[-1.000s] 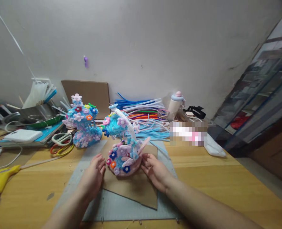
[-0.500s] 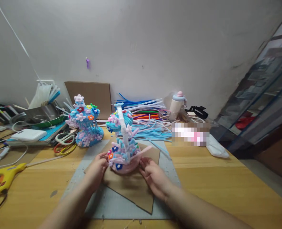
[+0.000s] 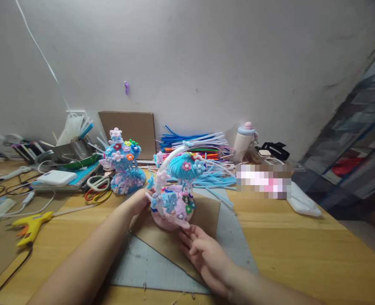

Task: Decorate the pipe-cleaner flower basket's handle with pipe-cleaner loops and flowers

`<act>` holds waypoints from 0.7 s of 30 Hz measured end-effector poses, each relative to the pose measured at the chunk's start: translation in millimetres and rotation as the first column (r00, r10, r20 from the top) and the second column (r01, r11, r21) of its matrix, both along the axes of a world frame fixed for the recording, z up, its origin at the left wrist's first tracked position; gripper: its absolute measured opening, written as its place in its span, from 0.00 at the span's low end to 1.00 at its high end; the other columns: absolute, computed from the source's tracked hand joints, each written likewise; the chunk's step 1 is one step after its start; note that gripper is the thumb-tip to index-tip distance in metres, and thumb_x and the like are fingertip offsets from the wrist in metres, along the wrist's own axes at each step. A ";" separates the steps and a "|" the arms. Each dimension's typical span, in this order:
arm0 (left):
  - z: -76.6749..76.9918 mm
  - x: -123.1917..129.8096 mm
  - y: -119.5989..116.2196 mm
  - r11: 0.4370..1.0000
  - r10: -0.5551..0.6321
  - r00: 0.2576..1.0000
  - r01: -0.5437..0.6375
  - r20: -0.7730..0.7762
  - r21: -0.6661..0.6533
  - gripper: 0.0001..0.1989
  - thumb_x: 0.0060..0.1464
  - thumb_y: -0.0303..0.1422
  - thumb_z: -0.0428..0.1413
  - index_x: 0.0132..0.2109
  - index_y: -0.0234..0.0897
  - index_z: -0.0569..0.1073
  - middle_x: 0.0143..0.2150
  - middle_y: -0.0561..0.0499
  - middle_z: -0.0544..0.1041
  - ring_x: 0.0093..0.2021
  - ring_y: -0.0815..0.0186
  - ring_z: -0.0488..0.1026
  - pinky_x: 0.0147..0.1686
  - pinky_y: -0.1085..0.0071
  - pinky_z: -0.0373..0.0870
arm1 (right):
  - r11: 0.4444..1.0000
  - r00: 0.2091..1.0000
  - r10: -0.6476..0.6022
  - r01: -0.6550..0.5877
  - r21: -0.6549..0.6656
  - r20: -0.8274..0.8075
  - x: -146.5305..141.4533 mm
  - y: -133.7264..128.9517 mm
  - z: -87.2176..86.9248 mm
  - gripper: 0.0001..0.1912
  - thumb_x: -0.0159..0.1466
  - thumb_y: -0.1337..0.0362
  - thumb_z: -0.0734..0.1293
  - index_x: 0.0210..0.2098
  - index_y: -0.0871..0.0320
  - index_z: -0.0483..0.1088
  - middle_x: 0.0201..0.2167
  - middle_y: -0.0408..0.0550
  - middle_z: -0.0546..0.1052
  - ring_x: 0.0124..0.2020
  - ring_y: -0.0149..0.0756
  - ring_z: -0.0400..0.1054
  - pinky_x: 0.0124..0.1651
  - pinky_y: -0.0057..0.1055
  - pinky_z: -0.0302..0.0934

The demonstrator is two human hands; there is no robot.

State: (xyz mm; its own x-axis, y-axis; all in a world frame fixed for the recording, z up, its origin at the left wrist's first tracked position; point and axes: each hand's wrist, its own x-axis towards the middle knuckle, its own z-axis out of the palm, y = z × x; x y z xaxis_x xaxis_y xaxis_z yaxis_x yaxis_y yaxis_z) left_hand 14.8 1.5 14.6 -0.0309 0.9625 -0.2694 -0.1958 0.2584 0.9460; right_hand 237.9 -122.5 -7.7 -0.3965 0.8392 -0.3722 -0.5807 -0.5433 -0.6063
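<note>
Across the wooden table (image 3: 289, 250), a grey mat (image 3: 143, 262) lies under both hands; a cardboard sheet (image 3: 206, 212) rests on it at an angle, beneath the flower craft (image 3: 175, 203).

Beyond the left hand and further to its left, a metal bowl (image 3: 70, 154) seems to have a clear bag of white sticks (image 3: 75, 127) standing in it; far beyond the right hand stands a cream bottle (image 3: 243, 142) with a blue and pink lid, its contents hidden.

The left hand (image 3: 142, 202) reaches forward to the craft's left side, its fingertips hidden behind it, so whether they grip cannot be told; the right hand (image 3: 203, 254) comes in low from the right, thumb and fingers apart and slightly bent, fingertips at the near right edge of the base.

Between the hands, the craft stands upright; it has a round pink base (image 3: 166, 222), a curved white stem, a turquoise ribbed cap and fuzzy flowers in lilac, blue, pink and green; a second flower craft (image 3: 127, 163) stands beyond the left hand; left of that hand lies a yellow glue gun (image 3: 31, 226).
</note>
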 end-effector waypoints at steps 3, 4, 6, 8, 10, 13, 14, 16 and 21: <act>9.5 1.2 4.7 0.994 -0.102 0.994 0.101 -0.025 -0.029 0.02 0.42 0.25 0.58 0.26 0.30 0.76 0.21 0.49 0.75 0.25 0.59 0.75 0.27 0.68 0.69 | 0.999 1.000 -0.019 0.019 -0.032 -0.011 1.6 1.6 2.3 0.22 0.37 0.76 0.62 0.32 0.55 0.70 0.45 0.46 0.73 0.57 0.43 0.60 0.52 0.32 0.57; 12.5 2.0 5.8 0.993 -0.118 0.993 0.118 -0.023 -0.025 0.04 0.45 0.27 0.57 0.28 0.29 0.76 0.22 0.50 0.76 0.28 0.59 0.76 0.29 0.68 0.69 | 0.998 0.999 -0.038 0.038 -0.041 -0.011 2.4 2.6 3.3 0.21 0.37 0.76 0.62 0.31 0.56 0.70 0.43 0.46 0.73 0.56 0.42 0.61 0.52 0.32 0.57; 16.7 3.9 7.8 0.990 -0.142 0.990 0.142 -0.012 -0.014 0.07 0.49 0.28 0.56 0.32 0.29 0.77 0.26 0.49 0.78 0.33 0.57 0.77 0.33 0.67 0.70 | 0.995 0.996 -0.084 0.083 -0.048 -0.019 4.3 4.9 5.6 0.20 0.37 0.76 0.63 0.31 0.56 0.69 0.42 0.46 0.73 0.56 0.42 0.62 0.52 0.32 0.58; 17.1 5.6 9.0 0.988 -0.153 0.988 0.153 0.003 -0.007 0.07 0.47 0.28 0.58 0.35 0.31 0.78 0.30 0.48 0.80 0.36 0.57 0.77 0.36 0.66 0.71 | 0.993 0.993 -0.113 0.111 -0.044 -0.034 6.5 7.0 7.5 0.20 0.38 0.76 0.64 0.32 0.56 0.69 0.43 0.47 0.73 0.57 0.42 0.62 0.53 0.32 0.58; 13.9 6.1 9.2 0.989 -0.150 0.989 0.150 0.016 -0.010 0.07 0.43 0.26 0.60 0.34 0.34 0.78 0.31 0.46 0.80 0.36 0.55 0.77 0.37 0.65 0.71 | 0.994 0.993 -0.108 0.107 -0.032 -0.045 8.6 8.2 8.4 0.22 0.39 0.76 0.64 0.34 0.56 0.68 0.46 0.47 0.73 0.58 0.43 0.61 0.53 0.33 0.58; 7.5 4.3 7.6 0.992 -0.126 0.991 0.127 0.041 -0.023 0.07 0.40 0.25 0.60 0.32 0.35 0.77 0.30 0.45 0.79 0.34 0.54 0.77 0.38 0.62 0.72 | 0.995 0.994 -0.095 0.094 -0.019 -0.048 10.6 9.0 7.4 0.22 0.41 0.75 0.64 0.37 0.55 0.67 0.48 0.48 0.73 0.59 0.42 0.60 0.52 0.33 0.59; 5.8 3.2 6.7 0.993 -0.116 0.992 0.117 0.052 -0.028 0.07 0.40 0.24 0.59 0.31 0.34 0.76 0.30 0.45 0.79 0.34 0.54 0.76 0.38 0.61 0.72 | 0.995 0.994 -0.102 0.101 -0.018 -0.048 10.9 9.3 6.6 0.22 0.42 0.75 0.65 0.37 0.55 0.67 0.48 0.47 0.73 0.58 0.41 0.61 0.52 0.33 0.59; 3.0 0.5 4.1 0.995 -0.091 0.993 0.094 0.077 -0.035 0.10 0.37 0.22 0.56 0.31 0.34 0.75 0.30 0.46 0.78 0.33 0.56 0.76 0.39 0.61 0.72 | 0.992 0.991 -0.124 0.123 -0.026 -0.046 11.2 10.5 4.5 0.19 0.46 0.72 0.67 0.38 0.54 0.67 0.48 0.47 0.74 0.56 0.40 0.63 0.51 0.32 0.60; -5.6 -6.9 -11.1 0.999 0.008 0.990 -0.004 0.137 -0.032 0.14 0.30 0.21 0.52 0.31 0.35 0.70 0.29 0.49 0.75 0.34 0.59 0.75 0.40 0.63 0.72 | 0.982 0.980 -0.186 0.183 -0.047 -0.064 12.9 17.0 0.1 0.12 0.56 0.61 0.68 0.40 0.52 0.67 0.48 0.46 0.75 0.54 0.38 0.66 0.50 0.34 0.61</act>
State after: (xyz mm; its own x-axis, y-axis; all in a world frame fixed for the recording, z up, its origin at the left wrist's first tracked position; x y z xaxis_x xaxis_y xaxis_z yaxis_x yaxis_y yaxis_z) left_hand 7.8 -9.6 9.0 0.0027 0.9534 -0.3016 -0.3252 0.2860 0.9013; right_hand 250.8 -105.5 -7.7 -0.2615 0.8849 -0.3855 -0.7123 -0.4465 -0.5416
